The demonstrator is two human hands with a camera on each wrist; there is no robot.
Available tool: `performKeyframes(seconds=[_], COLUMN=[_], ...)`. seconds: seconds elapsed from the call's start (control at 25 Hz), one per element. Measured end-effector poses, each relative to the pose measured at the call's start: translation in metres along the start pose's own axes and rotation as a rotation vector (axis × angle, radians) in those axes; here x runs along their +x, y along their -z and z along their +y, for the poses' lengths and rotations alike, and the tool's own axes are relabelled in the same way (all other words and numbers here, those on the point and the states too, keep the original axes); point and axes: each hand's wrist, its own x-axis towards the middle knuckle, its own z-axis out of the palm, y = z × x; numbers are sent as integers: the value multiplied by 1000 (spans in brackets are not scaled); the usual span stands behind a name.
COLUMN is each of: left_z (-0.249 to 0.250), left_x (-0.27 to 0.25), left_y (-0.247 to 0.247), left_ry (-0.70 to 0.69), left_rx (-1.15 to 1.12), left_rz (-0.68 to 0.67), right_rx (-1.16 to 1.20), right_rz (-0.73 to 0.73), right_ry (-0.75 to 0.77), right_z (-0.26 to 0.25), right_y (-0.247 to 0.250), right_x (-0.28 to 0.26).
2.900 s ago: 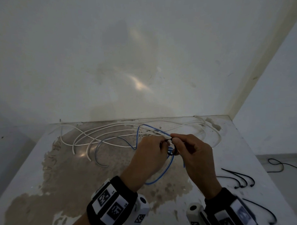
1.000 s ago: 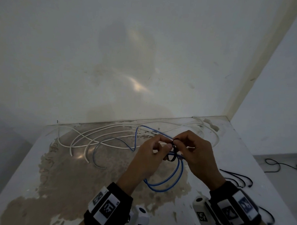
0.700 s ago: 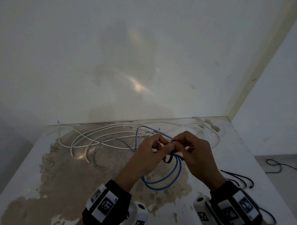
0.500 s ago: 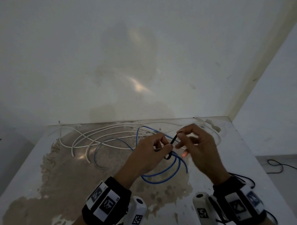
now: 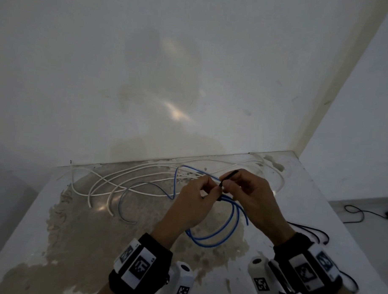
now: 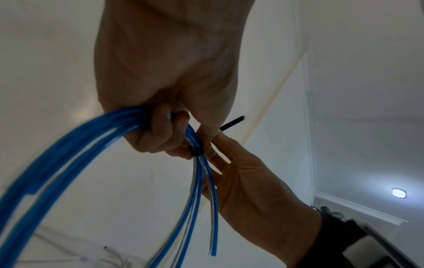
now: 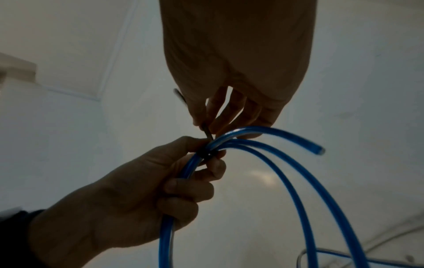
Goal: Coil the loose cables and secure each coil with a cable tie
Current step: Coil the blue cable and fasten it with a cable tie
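Stained table (image 5: 53, 241): left grip (image 5: 193, 204) clasps blue cable (image 5: 218, 233); right grip (image 5: 248, 192) pinches cable tie (image 5: 228, 175).

A white counter (image 5: 331, 208) with a worn brown patch stands against a plain white wall (image 5: 147, 68); a ceiling light (image 6: 398, 192) glows at the left-wrist view's right edge.

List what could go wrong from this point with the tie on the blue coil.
1. The left hand grips the blue cable right beside the black cable tie; cinching could catch a finger.
2. The right hand only pinches the tie's tail, so it may slip.
3. Much blue cable trails uncoiled among the white cables; the tie may lock before the coil is complete.
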Motion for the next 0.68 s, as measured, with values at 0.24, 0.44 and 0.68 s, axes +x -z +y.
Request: performKeyframes(seconds=[0.24, 0.44, 0.68], left_z=[0, 8, -8], left_x=[-6, -8, -1], left_y=[-6, -9, -17], left_ry=[-45, -98, -15], left_rx=[-54, -115, -123], left_rz=[36, 90, 21], right_rx=[55, 171, 137], right_rz=[102, 173, 17], right_ry=[-38, -45, -120], right_z=[3, -5, 3], right_y=[-3, -3, 2], right_x=[2, 10, 4])
